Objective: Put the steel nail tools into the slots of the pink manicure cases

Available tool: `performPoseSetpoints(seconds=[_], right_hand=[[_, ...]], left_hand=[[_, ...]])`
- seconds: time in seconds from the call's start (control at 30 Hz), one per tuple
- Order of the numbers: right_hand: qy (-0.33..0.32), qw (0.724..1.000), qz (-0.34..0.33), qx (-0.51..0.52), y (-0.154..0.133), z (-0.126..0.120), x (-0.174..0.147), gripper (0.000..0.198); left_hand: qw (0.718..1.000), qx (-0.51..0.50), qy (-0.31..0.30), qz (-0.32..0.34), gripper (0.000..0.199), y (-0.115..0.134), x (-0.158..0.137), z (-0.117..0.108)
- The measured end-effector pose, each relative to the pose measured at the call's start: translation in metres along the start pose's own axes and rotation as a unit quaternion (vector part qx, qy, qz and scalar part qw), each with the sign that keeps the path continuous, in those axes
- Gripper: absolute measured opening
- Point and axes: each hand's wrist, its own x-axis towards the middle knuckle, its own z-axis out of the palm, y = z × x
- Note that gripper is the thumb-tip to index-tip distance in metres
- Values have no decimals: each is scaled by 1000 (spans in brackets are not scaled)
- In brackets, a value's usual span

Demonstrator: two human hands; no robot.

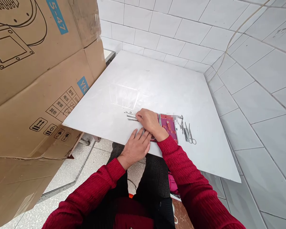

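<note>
An open manicure case (170, 127) with a red and purple lining and elastic loops lies near the table's front edge. My right hand (149, 121) is over its left half, fingers curled into a pinch at the ends of several slim metal tools (131, 116). Whatever is between those fingertips is hidden. Flat and spread, my left hand (138, 144) rests against the case's lower left edge. On the right of the case lie scissors (192, 139), nail clippers (186, 134) and other small metal tools, apart from both hands.
The white tabletop (157, 82) is bounded by tiled walls (157, 28) behind and on the right. A large cardboard box (45, 73) rises along its left side. A thin cable (228, 44) runs down the wall corner.
</note>
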Motion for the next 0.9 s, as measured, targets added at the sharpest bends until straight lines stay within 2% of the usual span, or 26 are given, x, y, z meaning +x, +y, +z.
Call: performPoseSetpoints(seconds=[0.2, 0.43, 0.9], right_hand=[[-23, 999, -13, -46, -1, 4, 0, 29], [-30, 998, -17, -50, 2, 9, 0, 29], [-9, 996, -30, -85, 0, 9, -4, 27]], left_hand=[[1000, 6, 8, 0, 42, 0, 0, 0], [1000, 9, 13, 1, 41, 0, 1, 0], [1000, 3, 17, 3, 39, 0, 0, 2]])
